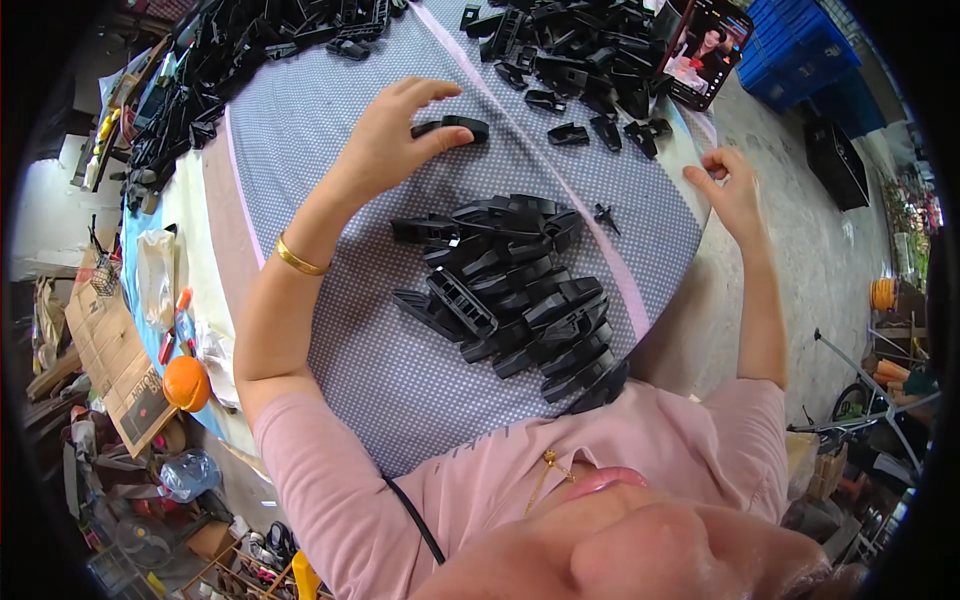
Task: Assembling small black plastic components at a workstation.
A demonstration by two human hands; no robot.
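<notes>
On the patterned grey cloth, my left hand reaches to a small black plastic part. The thumb lies at that part, while the fingers arch apart above it. My right hand hovers by the cloth's right edge, thumb and fingertips curled together; whatever they may hold is too small to see. Nearer my body, several similar black parts lie stacked in overlapping rows. A tiny cross-shaped black piece rests to the right of those rows.
Heaps of black parts cover the far side, with another heap at far left. A phone stands at the far right near blue crates. An orange round object and a clear bag sit on the left.
</notes>
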